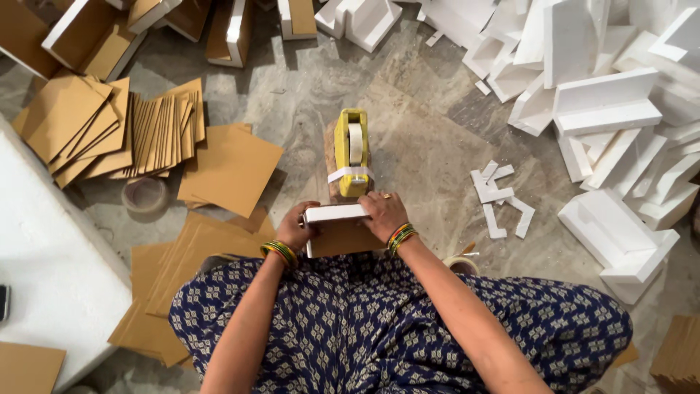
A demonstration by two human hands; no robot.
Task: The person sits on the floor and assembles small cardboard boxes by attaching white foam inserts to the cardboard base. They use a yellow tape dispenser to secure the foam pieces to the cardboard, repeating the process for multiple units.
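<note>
We're sitting on the stone floor (423,138) with white foam blocks (605,102) piling up on our right and cardboard sheets (230,168) lying on our left. We're holding a small cardboard box (339,232) over our lap, right below the yellow tape dispenser (351,149). Left hand (294,228) fingers are clamping its side, right hand (383,213) fingers pressing on top.

Mottled grey stone floor (408,124). Brown cardboard sheets (124,128) fanned upper left. White foam blocks (605,109) heaped upper right, foam scraps (499,197) centre right. Yellow tape dispenser (351,152) upright at centre. Clear tape roll (144,195) left, beside sheets.
</note>
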